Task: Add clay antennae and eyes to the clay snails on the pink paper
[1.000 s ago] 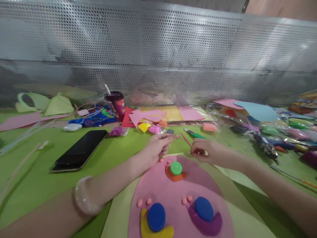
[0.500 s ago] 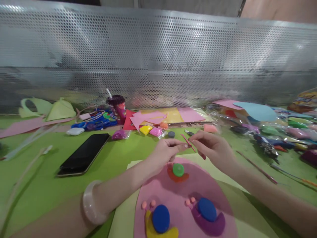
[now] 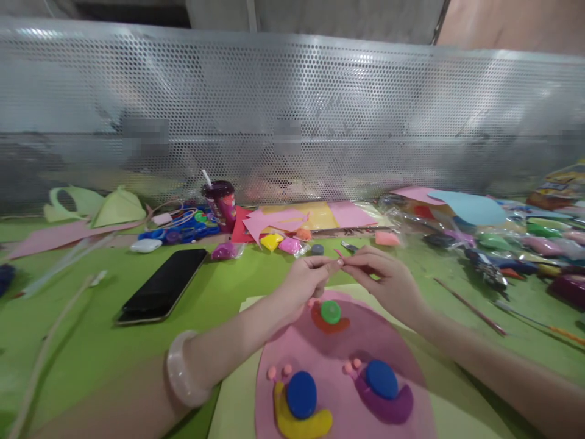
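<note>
My left hand [image 3: 305,285], with a pale bangle [image 3: 183,369] on its wrist, pinches a thin pink clay strip [image 3: 337,252] between thumb and finger. The fingertips of my right hand [image 3: 388,277] close on the strip's lower end and meet the left ones. Below them lies a pink oval sheet [image 3: 338,347] bearing three clay snails. One has an orange body [image 3: 329,327] and a green disc [image 3: 331,311]. Another is yellow [image 3: 304,425] with a blue disc [image 3: 301,394]; the third is purple [image 3: 388,406] with a blue disc [image 3: 381,379]. Pink balls top their stalks.
A black phone [image 3: 164,285] lies left, and a lidded cup [image 3: 221,204] with a straw stands behind it. Clay packets [image 3: 290,246] and paper sheets [image 3: 351,213] line the back. A thin stick [image 3: 470,306] and bagged clay [image 3: 543,245] lie right. A perforated metal panel [image 3: 292,110] rises behind.
My right fingers have moved left and closed in against my left fingertips on the pink strip. Less of the strip shows now. The view has shifted slightly.
</note>
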`<state>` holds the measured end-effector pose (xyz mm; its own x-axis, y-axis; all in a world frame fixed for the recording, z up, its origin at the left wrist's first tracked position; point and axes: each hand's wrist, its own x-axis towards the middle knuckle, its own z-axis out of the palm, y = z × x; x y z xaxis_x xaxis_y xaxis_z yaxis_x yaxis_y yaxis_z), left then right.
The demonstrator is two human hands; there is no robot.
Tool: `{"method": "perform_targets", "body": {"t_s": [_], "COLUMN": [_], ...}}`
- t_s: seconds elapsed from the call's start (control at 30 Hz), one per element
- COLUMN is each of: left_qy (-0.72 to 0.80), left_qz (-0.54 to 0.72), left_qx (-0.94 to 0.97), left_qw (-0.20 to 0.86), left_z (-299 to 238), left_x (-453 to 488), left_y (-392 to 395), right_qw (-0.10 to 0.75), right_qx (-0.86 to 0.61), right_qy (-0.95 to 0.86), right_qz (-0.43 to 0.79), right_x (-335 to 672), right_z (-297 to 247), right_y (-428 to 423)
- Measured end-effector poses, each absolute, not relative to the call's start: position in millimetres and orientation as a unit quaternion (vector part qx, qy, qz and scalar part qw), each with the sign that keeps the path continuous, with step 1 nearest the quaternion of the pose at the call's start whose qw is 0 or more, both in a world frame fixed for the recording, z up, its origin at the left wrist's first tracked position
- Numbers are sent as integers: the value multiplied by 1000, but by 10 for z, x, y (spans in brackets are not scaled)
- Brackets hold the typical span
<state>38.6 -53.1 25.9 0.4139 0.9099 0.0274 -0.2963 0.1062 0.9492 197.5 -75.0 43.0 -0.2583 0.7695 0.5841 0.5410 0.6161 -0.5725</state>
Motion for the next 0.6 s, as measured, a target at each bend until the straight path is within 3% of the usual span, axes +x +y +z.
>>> {"method": "perform_targets", "body": {"t_s": [0.17,0.43,0.6], "left_qy": [312,405,383], "left_qz": [458,357,314], "left_qx": [542,808,861], "left_qw": [632,236,118], "left_z": [202,73,86], "left_x": [322,-4,-53], "left_y": [-375,-43,11], "right_qw": [448,316,299], "right_qx": [-442,-396,-373], "right_qy": [-772,-861,-877], "right_qz": [91,-27,-46], "right_x": [2032,2165,2144], "right_z": [399,147,90], "right_y": [-683,-443,-402]}}
